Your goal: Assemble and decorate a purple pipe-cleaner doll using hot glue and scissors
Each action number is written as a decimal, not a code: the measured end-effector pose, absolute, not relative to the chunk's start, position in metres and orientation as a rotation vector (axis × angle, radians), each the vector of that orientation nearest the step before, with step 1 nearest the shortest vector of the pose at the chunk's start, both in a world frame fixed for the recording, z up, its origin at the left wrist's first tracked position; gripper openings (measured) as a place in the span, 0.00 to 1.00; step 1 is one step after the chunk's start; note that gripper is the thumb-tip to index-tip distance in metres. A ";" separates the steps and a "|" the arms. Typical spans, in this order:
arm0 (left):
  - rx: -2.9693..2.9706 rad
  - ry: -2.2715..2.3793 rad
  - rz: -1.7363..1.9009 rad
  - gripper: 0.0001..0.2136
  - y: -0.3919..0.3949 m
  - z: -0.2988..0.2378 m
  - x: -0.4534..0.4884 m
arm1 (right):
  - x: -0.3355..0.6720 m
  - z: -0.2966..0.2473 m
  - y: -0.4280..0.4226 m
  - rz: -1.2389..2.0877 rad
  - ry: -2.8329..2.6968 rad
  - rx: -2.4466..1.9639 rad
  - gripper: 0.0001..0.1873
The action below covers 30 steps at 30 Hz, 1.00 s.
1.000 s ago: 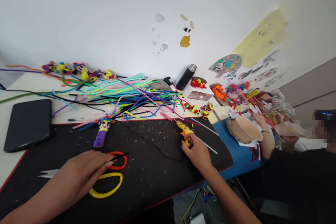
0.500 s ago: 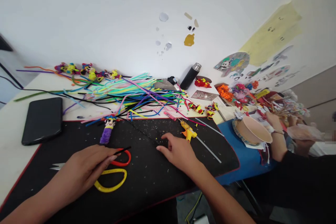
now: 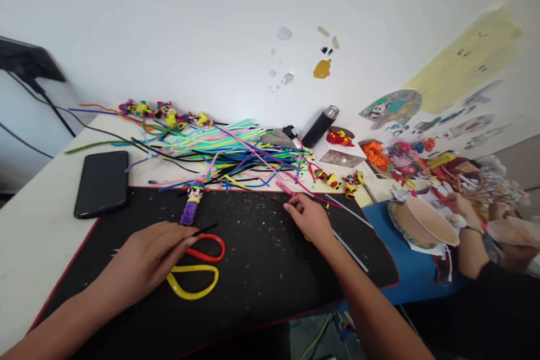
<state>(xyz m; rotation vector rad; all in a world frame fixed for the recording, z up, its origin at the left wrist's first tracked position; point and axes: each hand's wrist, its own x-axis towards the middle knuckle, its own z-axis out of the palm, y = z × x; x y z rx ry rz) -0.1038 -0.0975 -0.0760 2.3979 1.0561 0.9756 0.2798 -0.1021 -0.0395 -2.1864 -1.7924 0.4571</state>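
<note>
Many pipe cleaners (image 3: pixel 236 152) on white table (image 3: pixel 34 242) (black mat (image 3: pixel 253 281) in front); left fingers (image 3: pixel 185 239) pinch black stem (image 3: pixel 206 230), right fingers (image 3: pixel 294 209) unclear.

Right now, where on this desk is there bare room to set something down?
The black mat is bare between the right hand and the left hand pinching a thin black stem, beside the red-and-yellow-handled scissors. White tabletop left of the flat black phone is free. Crowded: the coloured pipe-cleaner pile behind, craft clutter at right.

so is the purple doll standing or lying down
Lying down: the purple doll lies flat on the black mat, head toward the pipe cleaners.
</note>
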 end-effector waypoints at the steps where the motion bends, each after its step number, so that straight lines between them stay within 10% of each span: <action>1: 2.369 1.082 0.985 0.19 -0.097 -0.074 -0.104 | 0.277 -0.039 -0.104 0.479 -1.773 -2.124 0.11; 14: 1.938 1.345 0.873 0.19 -0.095 -0.050 -0.105 | 0.144 -0.020 -0.132 0.605 -2.697 -1.273 0.25; 30: 1.909 1.301 0.868 0.18 -0.094 -0.048 -0.105 | 0.136 -0.021 -0.144 0.755 -2.804 -1.389 0.12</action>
